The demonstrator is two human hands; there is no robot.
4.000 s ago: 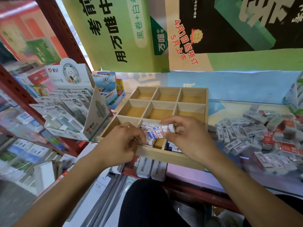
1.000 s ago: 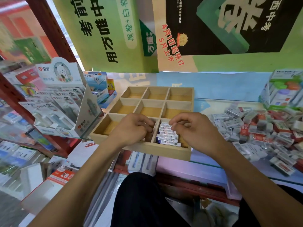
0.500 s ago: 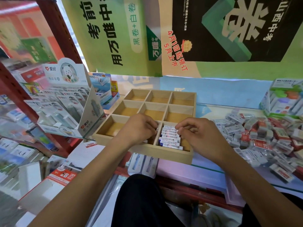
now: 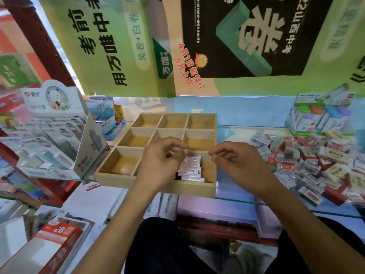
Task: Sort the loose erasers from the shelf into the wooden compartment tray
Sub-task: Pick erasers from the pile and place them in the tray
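Left hand [image 4: 161, 163] and right hand [image 4: 240, 165] side by side, fingers loosely curled, empty.

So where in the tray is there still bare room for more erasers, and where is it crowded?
The tray shows bare floors in the near left cell and all six cells behind. The near right cell holds a packed row of erasers, with a narrow strip free along its right wall. The left hand hides the near middle cell. The loose pile crowds the shelf to the right.
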